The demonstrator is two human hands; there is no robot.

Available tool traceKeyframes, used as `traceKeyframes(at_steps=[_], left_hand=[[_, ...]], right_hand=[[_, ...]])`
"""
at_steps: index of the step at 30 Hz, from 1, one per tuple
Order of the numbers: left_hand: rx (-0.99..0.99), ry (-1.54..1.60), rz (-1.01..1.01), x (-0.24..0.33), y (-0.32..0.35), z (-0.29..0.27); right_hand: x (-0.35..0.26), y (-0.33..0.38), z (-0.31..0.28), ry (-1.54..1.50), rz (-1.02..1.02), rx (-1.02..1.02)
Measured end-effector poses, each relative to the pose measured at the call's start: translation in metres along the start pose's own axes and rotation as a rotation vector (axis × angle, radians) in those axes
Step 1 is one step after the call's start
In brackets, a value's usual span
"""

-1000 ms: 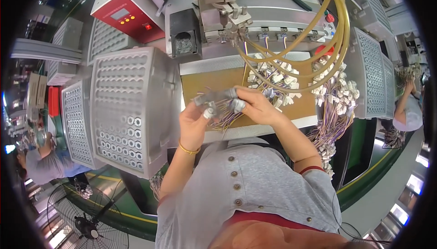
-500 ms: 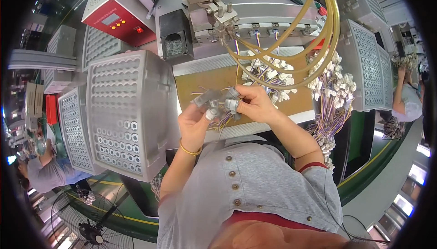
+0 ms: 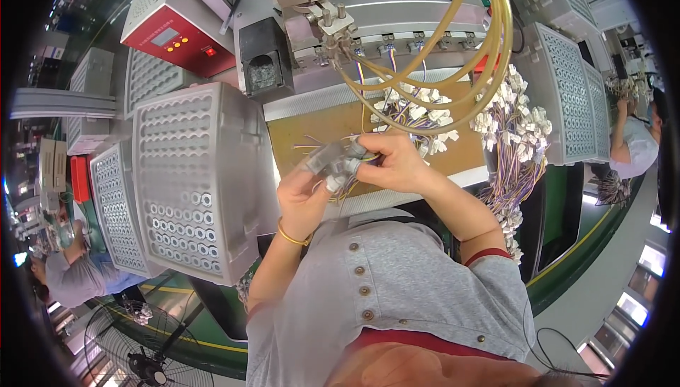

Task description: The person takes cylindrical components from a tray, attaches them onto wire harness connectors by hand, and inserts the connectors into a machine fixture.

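Perforated bins: four grey ones visible; the largest bin (image 3: 188,174) sits just left of the grip, another bin (image 3: 567,97) well to its right.
Yellow tubes (image 3: 489,40): several, exact count unclear, looping above and right of the grip.
Left hand (image 3: 301,199): raised, palm up, fingers pinching the connector bundle (image 3: 336,164).
Right hand (image 3: 397,164): curled, closed on the same bundle, touching the left.
Room: brown board (image 3: 290,132) bare behind the grip.

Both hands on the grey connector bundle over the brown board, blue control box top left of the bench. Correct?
Not quite: the control box is red, not blue, as the head view shows. Both the left hand and right hand do hold the grey connector bundle over the brown board.
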State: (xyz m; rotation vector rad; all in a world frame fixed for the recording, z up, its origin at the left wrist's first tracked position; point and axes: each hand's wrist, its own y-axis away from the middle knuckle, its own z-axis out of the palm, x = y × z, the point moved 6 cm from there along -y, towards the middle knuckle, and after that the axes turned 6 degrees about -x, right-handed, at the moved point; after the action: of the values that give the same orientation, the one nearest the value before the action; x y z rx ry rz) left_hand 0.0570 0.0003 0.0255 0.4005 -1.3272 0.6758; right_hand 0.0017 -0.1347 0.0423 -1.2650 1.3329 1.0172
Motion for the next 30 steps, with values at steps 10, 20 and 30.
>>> traceKeyframes(at_steps=[10, 20, 30], left_hand=[[0.107, 0.38, -0.265, -0.021, -0.012, 0.008], [-0.165, -1.005, 0.17, -0.055, -0.032, 0.046], [-0.29, -1.032, 0.271, -0.058, -0.028, 0.047]], right_hand=[[0.001, 0.005, -0.002, -0.093, 0.111, 0.089], [0.035, 0.034, -0.095, -0.142, 0.193, 0.562], [0.092, 0.025, -0.164, -0.444, 0.083, 1.103]])
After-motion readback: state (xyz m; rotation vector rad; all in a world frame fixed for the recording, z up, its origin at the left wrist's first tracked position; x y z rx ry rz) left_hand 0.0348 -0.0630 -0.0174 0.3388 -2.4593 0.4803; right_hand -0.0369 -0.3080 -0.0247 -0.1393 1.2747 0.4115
